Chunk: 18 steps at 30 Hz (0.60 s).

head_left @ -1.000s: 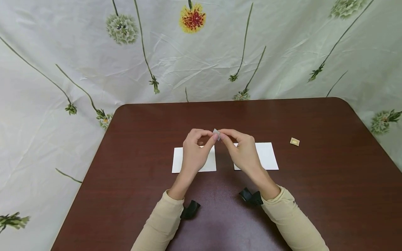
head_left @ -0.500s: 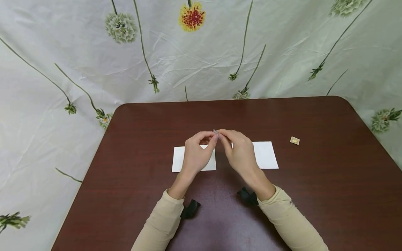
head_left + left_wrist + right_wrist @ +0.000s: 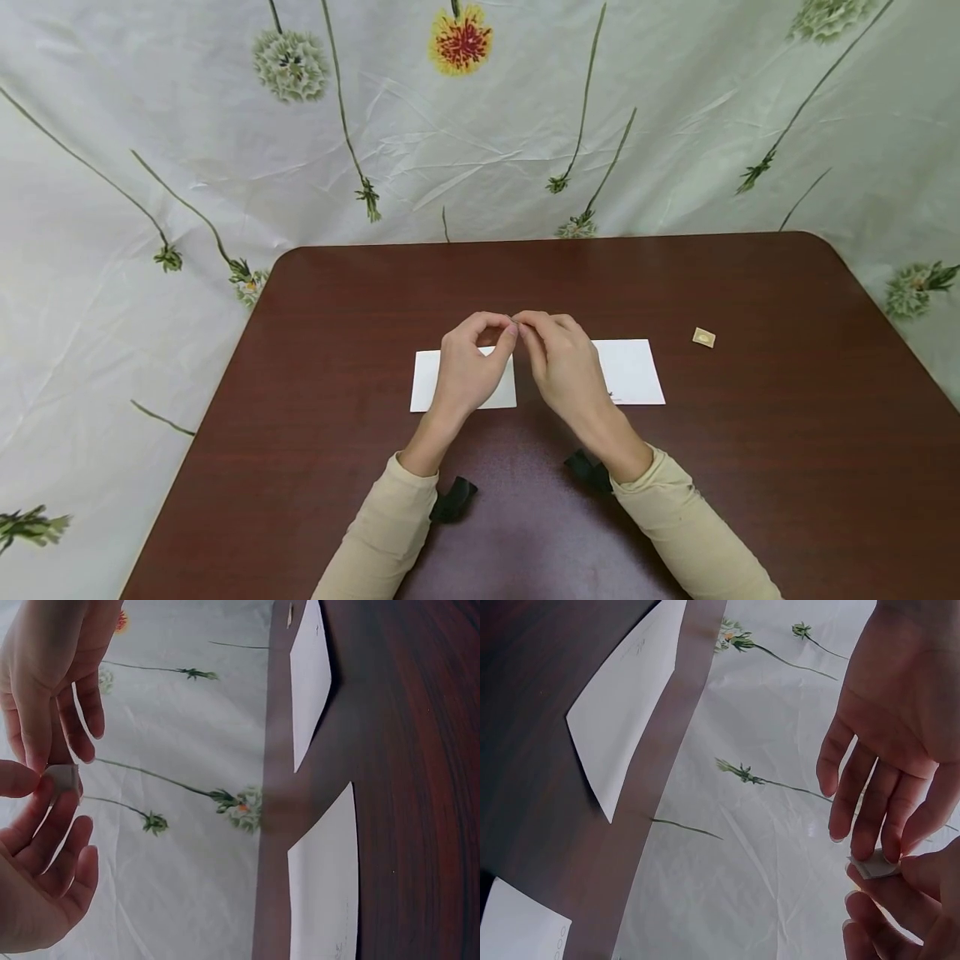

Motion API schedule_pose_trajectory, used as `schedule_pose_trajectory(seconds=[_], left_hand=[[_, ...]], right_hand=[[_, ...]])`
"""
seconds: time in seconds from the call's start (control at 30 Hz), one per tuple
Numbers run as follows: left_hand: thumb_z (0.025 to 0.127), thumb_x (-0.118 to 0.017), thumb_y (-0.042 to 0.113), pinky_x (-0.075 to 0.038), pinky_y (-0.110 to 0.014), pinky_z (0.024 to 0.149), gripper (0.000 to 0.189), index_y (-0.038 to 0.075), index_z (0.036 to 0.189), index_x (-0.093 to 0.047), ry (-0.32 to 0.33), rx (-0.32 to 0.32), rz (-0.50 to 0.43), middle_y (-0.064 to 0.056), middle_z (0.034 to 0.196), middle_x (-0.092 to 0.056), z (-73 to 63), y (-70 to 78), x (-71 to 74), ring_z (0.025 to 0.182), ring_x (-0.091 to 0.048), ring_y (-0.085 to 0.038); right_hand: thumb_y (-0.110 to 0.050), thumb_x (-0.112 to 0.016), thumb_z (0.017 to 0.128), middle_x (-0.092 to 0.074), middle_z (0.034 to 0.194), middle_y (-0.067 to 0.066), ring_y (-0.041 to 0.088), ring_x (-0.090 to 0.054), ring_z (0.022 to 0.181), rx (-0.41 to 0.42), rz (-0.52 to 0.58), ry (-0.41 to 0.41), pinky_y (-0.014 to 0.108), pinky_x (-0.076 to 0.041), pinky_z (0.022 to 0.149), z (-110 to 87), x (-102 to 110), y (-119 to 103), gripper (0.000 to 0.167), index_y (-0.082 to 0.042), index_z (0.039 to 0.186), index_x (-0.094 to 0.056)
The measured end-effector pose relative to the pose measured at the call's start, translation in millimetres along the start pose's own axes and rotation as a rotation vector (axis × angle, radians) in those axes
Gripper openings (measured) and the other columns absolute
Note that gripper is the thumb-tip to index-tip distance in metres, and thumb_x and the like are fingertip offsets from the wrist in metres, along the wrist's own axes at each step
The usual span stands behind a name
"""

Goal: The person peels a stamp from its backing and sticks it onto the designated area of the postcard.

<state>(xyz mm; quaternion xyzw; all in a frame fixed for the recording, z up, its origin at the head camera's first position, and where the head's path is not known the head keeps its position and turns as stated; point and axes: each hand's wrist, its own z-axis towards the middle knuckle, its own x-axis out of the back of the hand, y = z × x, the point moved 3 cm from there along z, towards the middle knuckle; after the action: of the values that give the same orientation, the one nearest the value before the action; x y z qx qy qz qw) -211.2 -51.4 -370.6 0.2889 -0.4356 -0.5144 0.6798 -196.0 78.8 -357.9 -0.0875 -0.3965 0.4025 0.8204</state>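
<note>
Both hands meet above the table, fingertips together around a small pale grey square piece (image 3: pixel 64 778), flat and paper-like, its kind unclear. My left hand (image 3: pixel 472 367) pinches it between thumb and fingers. From the other side the thumb and fingertips of my right hand (image 3: pixel 566 367) pinch it too. The right wrist view shows the little piece (image 3: pixel 877 865) with its corner sticking out between the fingertips; in the head view the fingers mostly hide it. Below the hands lie a left white sheet (image 3: pixel 427 383) and a right white sheet (image 3: pixel 633 371), each partly covered.
A small beige square (image 3: pixel 704 337) lies on the dark brown table (image 3: pixel 787 467), right of the sheets. Faint marks show on the sheets in the wrist views. Black wrist mounts (image 3: pixel 453 500) hang at both sleeves. A flower-print cloth (image 3: pixel 495 150) hangs behind the table.
The grey piece has turned and slipped from sight between the fingertips in the head view. My right hand has shifted slightly left and rolled inward; the left hand hardly moved.
</note>
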Motion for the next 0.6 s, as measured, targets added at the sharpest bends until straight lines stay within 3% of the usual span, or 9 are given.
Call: schedule_pose_trajectory(seconds=[0.27,0.6], left_hand=[[0.088,-0.063,0.003,-0.054,-0.032,0.073,0.008,-0.002,0.089,-0.069,0.004,-0.005,0.001,-0.009,0.087,-0.069,0.6,1.3,1.2,0.077,-0.067,-0.019],[0.090,-0.062,0.003,-0.053,-0.039,0.075,0.008,-0.003,0.092,-0.067,-0.044,0.011,-0.023,-0.011,0.090,-0.067,1.6,-0.3,1.0,0.082,-0.065,-0.022]], right_hand=[[-0.002,-0.062,0.091,-0.070,0.082,0.008,0.027,-0.062,0.076,0.037,-0.010,0.023,0.040,-0.049,0.062,0.3,0.2,1.0,0.011,-0.002,0.100,-0.068],[-0.001,-0.063,0.091,-0.066,0.078,0.008,0.019,-0.050,0.060,0.013,0.102,0.022,0.033,-0.042,0.053,0.7,-0.6,4.8,0.012,0.000,0.102,-0.067]])
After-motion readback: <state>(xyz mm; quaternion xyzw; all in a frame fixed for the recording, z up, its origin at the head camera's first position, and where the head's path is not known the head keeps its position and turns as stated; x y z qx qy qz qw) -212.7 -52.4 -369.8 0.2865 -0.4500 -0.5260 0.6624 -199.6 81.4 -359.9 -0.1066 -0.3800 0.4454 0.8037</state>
